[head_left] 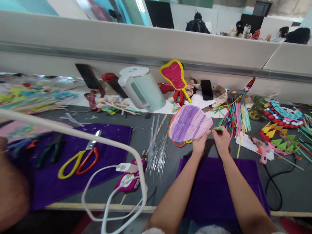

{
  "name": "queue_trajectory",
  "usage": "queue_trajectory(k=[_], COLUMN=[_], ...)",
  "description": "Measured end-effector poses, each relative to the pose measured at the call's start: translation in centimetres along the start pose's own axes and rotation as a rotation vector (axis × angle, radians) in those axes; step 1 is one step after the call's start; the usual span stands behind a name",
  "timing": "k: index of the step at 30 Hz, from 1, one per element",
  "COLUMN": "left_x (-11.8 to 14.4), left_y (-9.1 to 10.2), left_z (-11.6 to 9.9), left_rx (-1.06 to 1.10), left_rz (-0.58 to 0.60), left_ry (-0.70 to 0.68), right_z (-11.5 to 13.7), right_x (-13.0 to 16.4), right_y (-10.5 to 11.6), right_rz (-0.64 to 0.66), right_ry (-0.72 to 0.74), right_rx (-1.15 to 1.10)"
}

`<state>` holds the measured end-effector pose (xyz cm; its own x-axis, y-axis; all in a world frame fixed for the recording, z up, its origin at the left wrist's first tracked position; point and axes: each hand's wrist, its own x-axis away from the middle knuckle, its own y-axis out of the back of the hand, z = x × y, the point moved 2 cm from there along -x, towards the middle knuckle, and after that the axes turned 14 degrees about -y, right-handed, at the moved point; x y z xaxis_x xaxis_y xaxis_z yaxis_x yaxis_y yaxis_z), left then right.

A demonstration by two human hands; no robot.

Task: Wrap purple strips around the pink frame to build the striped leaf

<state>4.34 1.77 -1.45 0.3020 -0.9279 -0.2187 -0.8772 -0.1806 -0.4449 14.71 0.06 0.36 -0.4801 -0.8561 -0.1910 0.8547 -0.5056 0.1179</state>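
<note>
My left hand (201, 143) grips the narrow end of a fan-shaped piece (190, 123) striped in purple and pale lilac, with an orange edge on its far left side. Close beside it, my right hand (221, 140) pinches a short green strip (217, 129) near that same narrow end. Whether the strip touches the fan is too small to tell. Both forearms reach over a folded purple cloth (219, 188) at the table's front. Under the fan, the handles of another pair of scissors (179, 143) partly show.
Yellow-and-red scissors (91, 154) and dark green pliers (51, 151) lie at left, beside another person's arm (14, 182). A white cable (122, 141) crosses in front. A kettle (143, 87), silvery wires (159, 149), coloured strips (237, 113) and a pink glue gun (264, 151) stand around.
</note>
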Motion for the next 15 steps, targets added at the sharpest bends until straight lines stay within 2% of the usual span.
queue_trajectory(k=[4,7,11,15], left_x=[-0.1,-0.3,-0.2,0.0], left_y=[0.1,0.2,0.4,0.4], left_z=[0.0,0.1,0.0,0.2], left_rx=[-0.007,-0.016,-0.072,-0.113], left_rz=[0.021,0.017,0.003,0.008], left_ry=[-0.027,-0.022,-0.001,0.009], right_z=[-0.2,0.1,0.8,1.8], right_x=[-0.4,-0.5,-0.4,0.0], right_y=[0.2,0.7,1.4,1.6], right_rz=[0.089,0.098,-0.001,-0.113], right_ry=[0.013,0.166,0.374,0.423], right_rx=[0.043,0.241,0.49,0.622])
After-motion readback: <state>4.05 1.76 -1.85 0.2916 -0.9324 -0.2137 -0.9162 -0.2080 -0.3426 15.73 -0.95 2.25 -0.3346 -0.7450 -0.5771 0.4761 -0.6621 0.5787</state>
